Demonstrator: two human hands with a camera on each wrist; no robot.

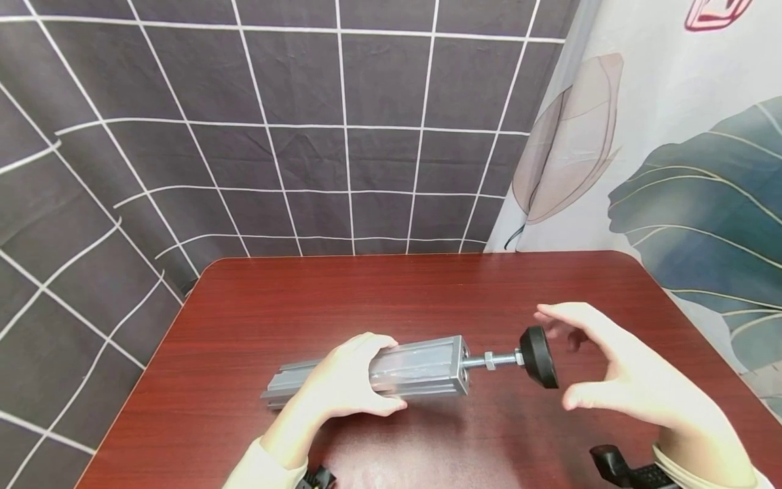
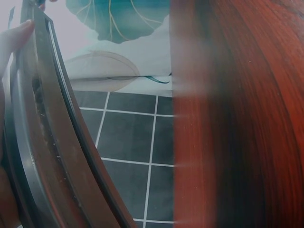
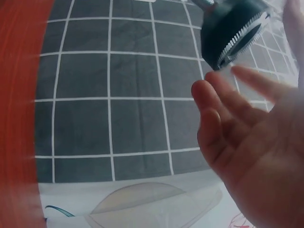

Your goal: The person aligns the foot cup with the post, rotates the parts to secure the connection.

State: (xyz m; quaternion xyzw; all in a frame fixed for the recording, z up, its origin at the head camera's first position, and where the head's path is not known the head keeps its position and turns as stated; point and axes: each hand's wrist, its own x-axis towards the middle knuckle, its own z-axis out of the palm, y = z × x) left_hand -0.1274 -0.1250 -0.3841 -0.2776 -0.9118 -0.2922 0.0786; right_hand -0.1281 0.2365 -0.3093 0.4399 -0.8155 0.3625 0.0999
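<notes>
My left hand (image 1: 339, 377) grips a silvery slotted aluminium profile (image 1: 421, 367) around its middle, thumb on the near side. In the left wrist view, the long grooved side of the profile (image 2: 57, 137) appears apart from the tabletop. A threaded rod with a hex nut (image 1: 489, 360) sticks out of the profile's right end and carries a round black levelling foot (image 1: 539, 358). Just right of that foot, my right hand (image 1: 623, 373) is spread, thumb and fingers apart, holding nothing. The right wrist view shows the foot's ribbed underside (image 3: 242, 40) close to the fingertips.
Below the hands lies a reddish-brown wooden table (image 1: 366, 292) with rounded far corners. Behind and to the left hangs a dark grey cloth with white grid lines (image 1: 385, 159). A white curtain with leaf prints (image 1: 660, 224) hangs at the right.
</notes>
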